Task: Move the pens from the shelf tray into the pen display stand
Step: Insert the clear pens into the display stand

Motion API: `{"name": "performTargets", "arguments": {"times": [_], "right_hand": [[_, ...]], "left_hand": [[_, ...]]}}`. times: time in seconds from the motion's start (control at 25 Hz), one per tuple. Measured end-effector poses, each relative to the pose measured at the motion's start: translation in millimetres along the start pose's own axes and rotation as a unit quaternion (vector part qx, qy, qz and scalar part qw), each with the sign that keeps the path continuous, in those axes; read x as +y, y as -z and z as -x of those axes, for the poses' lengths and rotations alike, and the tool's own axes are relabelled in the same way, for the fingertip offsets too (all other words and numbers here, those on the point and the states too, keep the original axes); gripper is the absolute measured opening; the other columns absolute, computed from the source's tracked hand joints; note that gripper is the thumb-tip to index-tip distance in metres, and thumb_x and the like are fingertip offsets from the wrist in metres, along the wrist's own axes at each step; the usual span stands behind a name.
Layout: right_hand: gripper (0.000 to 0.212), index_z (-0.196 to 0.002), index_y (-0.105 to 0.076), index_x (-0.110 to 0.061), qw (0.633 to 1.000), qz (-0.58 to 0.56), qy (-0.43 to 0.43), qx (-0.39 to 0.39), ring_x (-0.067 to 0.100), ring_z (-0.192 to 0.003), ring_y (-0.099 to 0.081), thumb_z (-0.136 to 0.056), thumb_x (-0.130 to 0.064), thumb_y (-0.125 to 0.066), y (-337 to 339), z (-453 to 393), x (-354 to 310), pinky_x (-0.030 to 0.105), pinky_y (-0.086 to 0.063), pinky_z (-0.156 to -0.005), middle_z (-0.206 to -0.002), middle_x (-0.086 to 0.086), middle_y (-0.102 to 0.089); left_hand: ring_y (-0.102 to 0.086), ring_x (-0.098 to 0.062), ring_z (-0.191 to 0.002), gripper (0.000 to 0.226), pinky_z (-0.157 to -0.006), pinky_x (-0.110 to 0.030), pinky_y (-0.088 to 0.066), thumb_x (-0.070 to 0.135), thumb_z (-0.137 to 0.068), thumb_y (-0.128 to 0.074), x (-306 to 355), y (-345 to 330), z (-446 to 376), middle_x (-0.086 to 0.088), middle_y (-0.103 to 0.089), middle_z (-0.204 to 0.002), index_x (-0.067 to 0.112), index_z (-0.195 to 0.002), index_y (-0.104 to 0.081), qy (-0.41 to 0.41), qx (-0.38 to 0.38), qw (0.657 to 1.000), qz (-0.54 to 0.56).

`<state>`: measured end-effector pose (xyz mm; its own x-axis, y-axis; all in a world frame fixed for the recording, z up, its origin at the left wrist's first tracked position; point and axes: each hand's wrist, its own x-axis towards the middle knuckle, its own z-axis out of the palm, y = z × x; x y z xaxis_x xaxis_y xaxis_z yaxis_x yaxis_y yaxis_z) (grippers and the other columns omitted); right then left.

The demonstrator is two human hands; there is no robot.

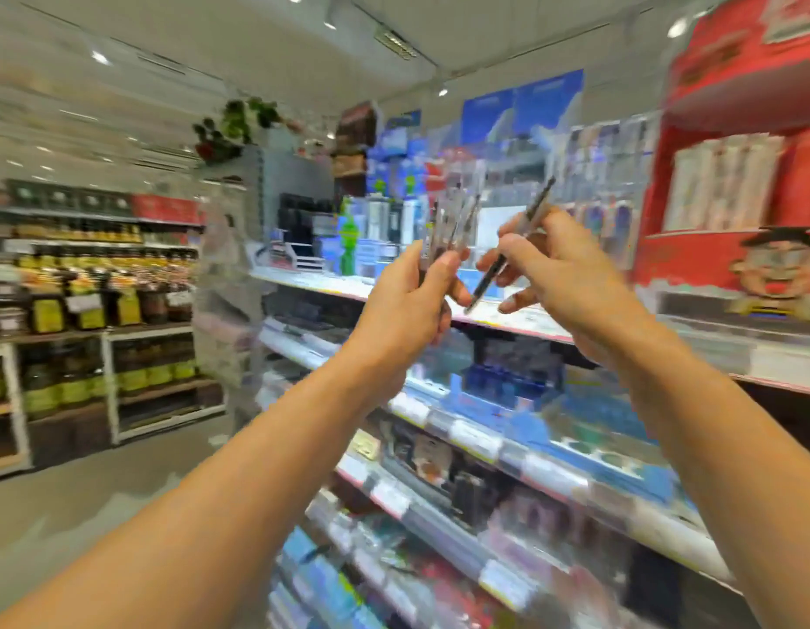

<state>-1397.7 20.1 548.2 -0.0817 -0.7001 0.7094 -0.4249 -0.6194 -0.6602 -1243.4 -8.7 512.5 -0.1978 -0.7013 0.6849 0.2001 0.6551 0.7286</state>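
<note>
My left hand (pixel 421 288) grips a bunch of pens (pixel 453 220); just beside it, my right hand (pixel 553 270) pinches a single pen (pixel 507 256). I am mid-transfer, above the shelf. Next I must find the display stand, probably lost in blur.

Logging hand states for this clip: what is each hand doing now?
Left hand: grips a bunch of pens.
Right hand: holds a single pen.
</note>
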Motion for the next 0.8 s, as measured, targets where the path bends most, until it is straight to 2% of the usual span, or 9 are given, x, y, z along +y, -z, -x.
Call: {"name": "performTargets", "arguments": {"times": [0.16, 0.32, 0.4, 0.48, 0.6, 0.72, 0.8], "right_hand": [[0.006, -0.100, -0.056, -0.014, 1.000, -0.002, 0.009, 0.018, 0.015, -0.074, -0.060, -0.103, -0.013, -0.051, -97, -52, 18, 0.039, -0.059, -0.057, -0.091, 0.009, -0.060], [0.008, -0.104, -0.058, -0.012, 0.999, 0.011, 0.030, 0.007, 0.019, -0.071, -0.061, -0.097, -0.007, -0.057, -166, -103, 52, 0.034, -0.059, -0.055, -0.085, 0.006, -0.058], [0.020, -0.106, -0.051, -0.012, 0.999, 0.028, 0.042, -0.001, 0.025, -0.072, -0.063, -0.092, -0.005, -0.063, -195, -133, 73, 0.039, -0.060, -0.056, -0.083, 0.008, -0.060], [0.033, -0.109, -0.044, -0.016, 0.997, 0.048, 0.055, -0.003, 0.030, -0.073, -0.068, -0.089, -0.005, -0.067, -221, -166, 96, 0.042, -0.061, -0.056, -0.082, 0.012, -0.064], [0.041, -0.115, -0.040, -0.022, 0.995, 0.065, 0.071, 0.009, 0.031, -0.071, -0.071, -0.087, -0.006, -0.066, -261, -229, 128, 0.041, -0.060, -0.055, -0.082, 0.015, -0.069], [0.032, -0.113, -0.039, -0.023, 0.995, 0.064, 0.082, 0.009, 0.025, -0.068, -0.072, -0.091, -0.008, -0.057, -301, -289, 156, 0.039, -0.059, -0.053, -0.082, 0.012, -0.073], [0.024, -0.109, -0.040, -0.023, 0.994, 0.073, 0.084, 0.009, 0.026, -0.069, -0.073, -0.094, -0.010, -0.053, -327, -321, 169, 0.043, -0.060, -0.055, -0.080, 0.008, -0.074]], "left_hand": [[-0.033, -0.009, -0.041, 0.014, -0.036, -0.018, -0.026, 0.021, -0.107, -0.044, -33, 94, -35, 0.005, -0.054, -0.062, 0.014, -0.103, -0.057, 0.012, 0.044, 0.999, -0.025], [-0.044, -0.010, -0.047, 0.015, -0.042, -0.020, -0.036, 0.024, -0.107, -0.043, -80, 167, -74, 0.004, -0.061, -0.073, 0.021, -0.103, -0.057, 0.019, 0.067, 0.997, -0.045], [-0.051, -0.011, -0.056, 0.015, -0.050, -0.021, -0.045, 0.022, -0.107, -0.043, -108, 197, -96, 0.001, -0.062, -0.084, 0.023, -0.099, -0.056, 0.021, 0.076, 0.996, -0.041], [-0.053, -0.012, -0.063, 0.016, -0.059, -0.023, -0.049, 0.017, -0.107, -0.043, -136, 226, -123, 0.000, -0.062, -0.087, 0.018, -0.103, -0.058, 0.020, 0.079, 0.996, -0.035], [-0.053, -0.013, -0.063, 0.022, -0.055, -0.019, -0.047, 0.015, -0.108, -0.042, -175, 275, -180, 0.001, -0.061, -0.085, 0.002, -0.118, -0.056, 0.019, 0.079, 0.995, -0.053], [-0.053, -0.013, -0.062, 0.025, -0.055, -0.020, -0.046, 0.016, -0.108, -0.042, -207, 319, -236, -0.004, -0.061, -0.087, -0.001, -0.122, -0.055, 0.024, 0.080, 0.995, -0.058], [-0.055, -0.013, -0.060, 0.023, -0.056, -0.021, -0.049, 0.015, -0.108, -0.043, -227, 342, -268, -0.005, -0.062, -0.085, 0.000, -0.120, -0.056, 0.026, 0.085, 0.995, -0.044]]}}
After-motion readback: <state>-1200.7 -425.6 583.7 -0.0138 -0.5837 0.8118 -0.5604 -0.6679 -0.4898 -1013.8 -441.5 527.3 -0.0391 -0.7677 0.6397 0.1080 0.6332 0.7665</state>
